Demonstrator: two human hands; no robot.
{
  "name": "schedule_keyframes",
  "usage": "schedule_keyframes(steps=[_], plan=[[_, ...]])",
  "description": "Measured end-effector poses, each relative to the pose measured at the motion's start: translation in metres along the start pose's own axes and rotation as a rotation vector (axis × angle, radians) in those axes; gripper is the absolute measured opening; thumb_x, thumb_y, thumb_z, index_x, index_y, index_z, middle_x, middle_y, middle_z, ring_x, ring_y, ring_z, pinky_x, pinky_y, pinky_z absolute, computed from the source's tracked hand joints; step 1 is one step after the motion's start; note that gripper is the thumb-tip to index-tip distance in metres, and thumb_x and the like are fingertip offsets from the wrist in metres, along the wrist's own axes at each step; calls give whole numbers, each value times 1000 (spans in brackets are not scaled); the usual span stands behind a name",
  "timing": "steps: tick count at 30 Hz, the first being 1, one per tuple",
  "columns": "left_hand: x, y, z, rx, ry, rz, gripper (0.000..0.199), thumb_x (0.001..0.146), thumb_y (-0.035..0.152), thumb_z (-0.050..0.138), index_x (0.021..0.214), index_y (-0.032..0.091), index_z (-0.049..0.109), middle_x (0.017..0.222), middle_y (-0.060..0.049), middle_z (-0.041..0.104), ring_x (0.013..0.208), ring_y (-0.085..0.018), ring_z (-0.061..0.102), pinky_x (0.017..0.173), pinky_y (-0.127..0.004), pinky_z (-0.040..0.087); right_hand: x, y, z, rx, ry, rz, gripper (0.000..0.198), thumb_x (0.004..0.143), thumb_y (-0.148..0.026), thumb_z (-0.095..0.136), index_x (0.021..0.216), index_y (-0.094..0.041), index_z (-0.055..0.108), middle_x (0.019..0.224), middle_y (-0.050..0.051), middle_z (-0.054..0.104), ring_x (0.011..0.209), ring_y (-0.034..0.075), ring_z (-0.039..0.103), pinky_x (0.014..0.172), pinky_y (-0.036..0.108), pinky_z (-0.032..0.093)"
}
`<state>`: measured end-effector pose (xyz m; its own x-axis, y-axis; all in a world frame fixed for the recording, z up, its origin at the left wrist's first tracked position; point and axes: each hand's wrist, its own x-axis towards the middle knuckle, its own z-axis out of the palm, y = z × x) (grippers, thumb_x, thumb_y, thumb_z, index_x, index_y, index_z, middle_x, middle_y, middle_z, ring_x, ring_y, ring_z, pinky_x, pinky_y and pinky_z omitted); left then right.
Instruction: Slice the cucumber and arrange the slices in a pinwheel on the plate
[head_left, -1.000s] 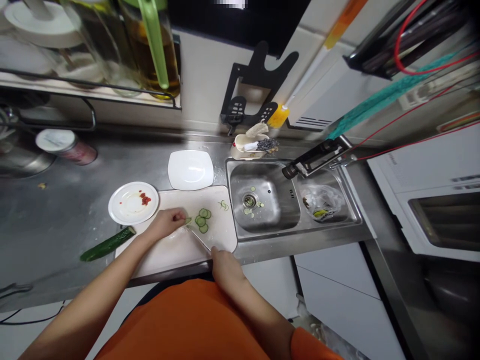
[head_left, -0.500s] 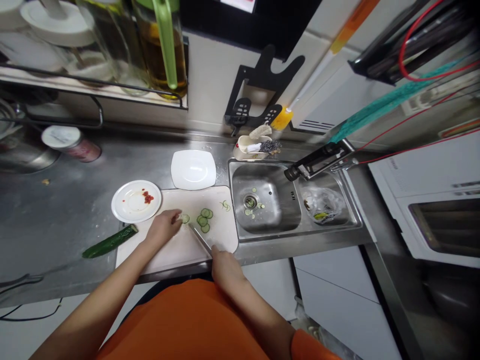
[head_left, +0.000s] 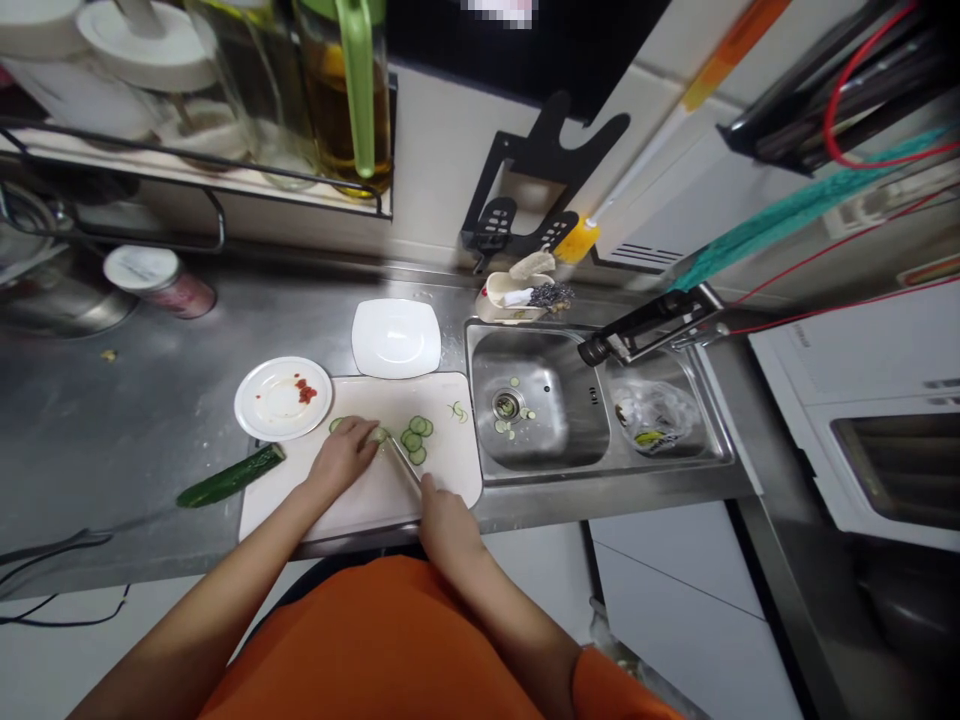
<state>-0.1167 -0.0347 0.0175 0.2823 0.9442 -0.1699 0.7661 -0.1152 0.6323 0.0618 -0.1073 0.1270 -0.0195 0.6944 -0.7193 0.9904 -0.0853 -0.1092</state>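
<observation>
My right hand [head_left: 448,522] is closed around the handle of a knife [head_left: 405,464], whose blade points up and left over the white cutting board [head_left: 442,500]. At the knife's tip, my left hand [head_left: 345,455] presses a cucumber slice [head_left: 379,435] with bent fingers, which partly cover it. Just right of the blade lies a cluster of round cucumber slices [head_left: 412,441]. Another slice [head_left: 335,425] shows at the far side of my left hand, and thin peel strips [head_left: 457,411] lie near the board's right edge. A cut cucumber [head_left: 231,477] rests at the board's left edge.
A plate with red bits [head_left: 246,415] and a square white dish [head_left: 397,338] stand behind the board. On the right is a steel sink [head_left: 570,440] with slices round its drain and a plastic bag [head_left: 660,415]. A lidded can [head_left: 161,282] stands at back left.
My left hand has turned flatter, its fingers now down on the slice beside the blade. A slice has come into view behind that hand. The whole view has shifted slightly.
</observation>
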Motion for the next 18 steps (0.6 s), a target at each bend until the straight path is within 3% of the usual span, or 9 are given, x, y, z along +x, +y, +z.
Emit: schedule_keyframes(steps=[5, 11, 14, 18], plan=[[17, 5, -11, 81, -174, 128, 31, 83, 21, 44, 104, 22, 66, 109, -8, 59, 97, -20, 57, 87, -33, 45, -5, 5, -4, -1, -3, 19, 40, 88, -1, 33, 122, -14, 49, 93, 15, 68, 95, 25, 66, 71, 28, 49], [32, 15, -30, 77, -280, 151, 13, 78, 21, 50, 77, 20, 63, 85, -5, 61, 82, -18, 58, 74, -28, 43, -7, 8, -3, 22, -10, 31, 41, 88, 0, 32, 122, -15, 48, 92, 14, 68, 95, 26, 66, 70, 29, 49], [32, 18, -37, 20, -286, 19, 12, 77, 24, 52, 70, 20, 61, 68, 0, 61, 67, -15, 55, 65, -26, 40, -6, 10, -2, 34, -7, 38, 39, 88, -1, 34, 121, -15, 48, 91, 14, 68, 96, 24, 66, 70, 27, 48], [27, 15, -34, -167, -174, -272, 17, 72, 35, 59, 75, 20, 67, 68, 1, 65, 65, -15, 57, 62, -25, 40, -4, 14, -2, 51, 13, 53, 38, 88, -1, 35, 120, -16, 49, 92, 14, 68, 96, 23, 66, 70, 26, 48]])
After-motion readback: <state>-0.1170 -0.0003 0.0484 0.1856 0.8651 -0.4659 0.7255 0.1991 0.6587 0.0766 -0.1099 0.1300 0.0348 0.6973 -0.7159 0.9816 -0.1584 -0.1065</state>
